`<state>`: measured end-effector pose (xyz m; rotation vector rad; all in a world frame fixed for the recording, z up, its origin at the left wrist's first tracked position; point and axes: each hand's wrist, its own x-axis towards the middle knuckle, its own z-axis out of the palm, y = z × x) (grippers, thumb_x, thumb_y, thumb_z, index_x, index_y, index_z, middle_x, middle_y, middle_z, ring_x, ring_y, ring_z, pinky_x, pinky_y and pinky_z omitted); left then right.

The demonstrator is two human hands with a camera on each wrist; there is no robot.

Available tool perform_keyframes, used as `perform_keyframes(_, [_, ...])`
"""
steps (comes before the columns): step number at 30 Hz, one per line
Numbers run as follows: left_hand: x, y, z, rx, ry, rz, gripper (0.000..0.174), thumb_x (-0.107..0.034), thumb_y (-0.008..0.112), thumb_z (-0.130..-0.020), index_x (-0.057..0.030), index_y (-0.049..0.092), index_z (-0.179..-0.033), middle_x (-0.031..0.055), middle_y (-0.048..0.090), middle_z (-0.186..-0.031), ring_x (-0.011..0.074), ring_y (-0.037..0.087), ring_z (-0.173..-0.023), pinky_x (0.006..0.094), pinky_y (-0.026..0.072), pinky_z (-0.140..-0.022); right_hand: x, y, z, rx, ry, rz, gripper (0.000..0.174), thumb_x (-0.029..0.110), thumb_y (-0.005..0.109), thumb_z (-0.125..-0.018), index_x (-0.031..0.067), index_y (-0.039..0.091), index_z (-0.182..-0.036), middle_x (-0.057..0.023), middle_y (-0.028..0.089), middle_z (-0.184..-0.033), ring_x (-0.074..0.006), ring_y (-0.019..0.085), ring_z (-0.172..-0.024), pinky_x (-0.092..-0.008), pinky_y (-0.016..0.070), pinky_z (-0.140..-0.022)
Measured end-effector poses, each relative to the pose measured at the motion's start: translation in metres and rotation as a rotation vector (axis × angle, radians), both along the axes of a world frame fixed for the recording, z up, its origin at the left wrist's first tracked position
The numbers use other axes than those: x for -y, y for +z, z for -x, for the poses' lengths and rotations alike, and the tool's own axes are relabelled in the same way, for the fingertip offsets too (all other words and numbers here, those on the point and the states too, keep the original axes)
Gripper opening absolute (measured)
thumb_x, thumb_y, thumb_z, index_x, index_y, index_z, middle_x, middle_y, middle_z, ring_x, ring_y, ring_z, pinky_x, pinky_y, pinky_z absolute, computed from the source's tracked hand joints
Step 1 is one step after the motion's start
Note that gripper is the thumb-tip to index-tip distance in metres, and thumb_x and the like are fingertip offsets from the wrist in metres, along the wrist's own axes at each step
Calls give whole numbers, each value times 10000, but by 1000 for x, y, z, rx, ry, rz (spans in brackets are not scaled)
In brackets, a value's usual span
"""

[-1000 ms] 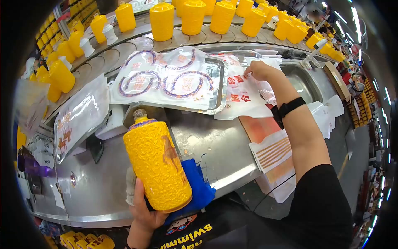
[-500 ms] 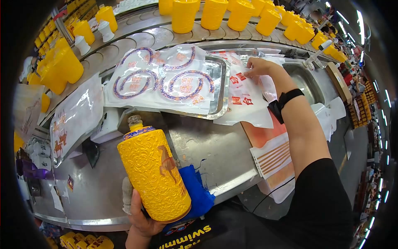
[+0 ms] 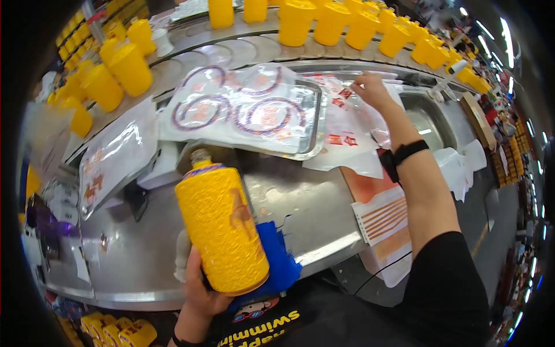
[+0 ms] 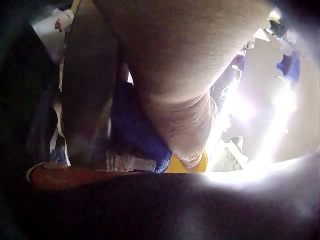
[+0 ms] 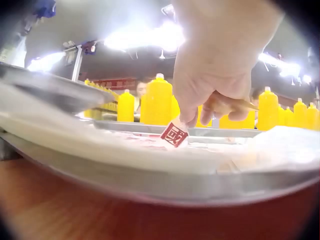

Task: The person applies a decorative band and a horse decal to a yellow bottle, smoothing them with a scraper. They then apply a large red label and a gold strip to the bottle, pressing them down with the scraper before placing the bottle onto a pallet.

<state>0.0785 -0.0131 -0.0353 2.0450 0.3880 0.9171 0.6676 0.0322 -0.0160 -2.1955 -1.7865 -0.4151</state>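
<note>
My left hand (image 3: 202, 292) grips the lower side of a yellow embossed bottle (image 3: 222, 225), tilted, with a clear neck, a purple patterned shoulder band and a brown horse picture. In the left wrist view the forearm hides most of that bottle. Over at the decal sheet (image 3: 341, 124), my right hand (image 3: 373, 89) reaches down with bent fingers. The right wrist view shows its thumb and fingertip pinching a small white decal with a red character (image 5: 175, 135), raised off the sheet. A tan pointed piece (image 5: 227, 104) shows under the curled fingers.
A metal tray (image 3: 317, 136) carries sheets with curved purple bands. Another tray (image 3: 118, 156) bears horse decals. Yellow bottles (image 3: 298, 23) line the conveyor behind. A sink (image 3: 428, 118) lies right, a blue cloth (image 3: 277, 254) under the held bottle, and brown strips (image 3: 381, 220) near the edge.
The bottles on the conveyor have shifted to the right. My right fingers have drawn together at the decal sheet. The left hand still holds the bottle in much the same pose.
</note>
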Motion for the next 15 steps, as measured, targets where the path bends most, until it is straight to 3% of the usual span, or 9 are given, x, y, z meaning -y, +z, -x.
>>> perform_keyframes(2, [0, -5, 10, -79, 50, -66, 878, -302, 696, -903, 37, 139, -1490, 271, 413, -1436, 382, 505, -1283, 471, 402, -1082, 4, 20, 17, -27, 136, -61, 151, 196, 690, -816, 46, 697, -808, -183, 653, -883, -378, 603, -859, -466, 474, -793])
perform_keyframes(3, [1, -13, 3, 40, 56, 83, 934, -319, 811, -803, 87, 260, -1438, 286, 481, -1371, 398, 536, -1235, 469, 410, -1059, 6, 32, 38, -46, 187, -86, 148, 184, 682, -821, 39, 668, -797, -172, 639, -864, -372, 587, -867, -453, 458, -809])
perform_keyframes(6, [1, 10, 6, -205, 218, -99, 992, -332, 804, -794, 79, 206, -1472, 272, 497, -1353, 422, 499, -1255, 485, 361, -1083, 27, 84, 113, -120, 288, -16, 132, 123, 666, -830, 20, 585, -817, -140, 587, -924, -327, 548, -923, -405, 438, -839])
perform_keyframes(8, [-2, 20, 3, -227, 199, -108, 986, -288, 781, -826, 64, 151, -1498, 259, 506, -1354, 409, 504, -1275, 469, 383, -1079, 42, 112, 163, -221, 391, 9, 144, 109, 653, -845, 7, 559, -805, -132, 575, -915, -317, 541, -903, -386, 433, -837])
perform_keyframes(11, [-8, 31, 3, -251, 276, -375, 965, -382, 807, -748, 74, 327, -1451, 248, 507, -1343, 471, 468, -1240, 538, 306, -1092, 60, 140, 216, -158, 584, -9, 165, 109, 653, -858, -2, 545, -802, -122, 564, -905, -308, 531, -888, -383, 433, -818])
perform_keyframes(15, [-3, 63, 6, -414, 292, -632, 883, -399, 791, -754, 55, 416, -1412, 236, 515, -1345, 440, 466, -1269, 566, 267, -1106, 78, 175, 270, -162, 743, -13, 150, 75, 670, -836, 13, 541, -789, -117, 554, -898, -304, 528, -876, -379, 434, -777])
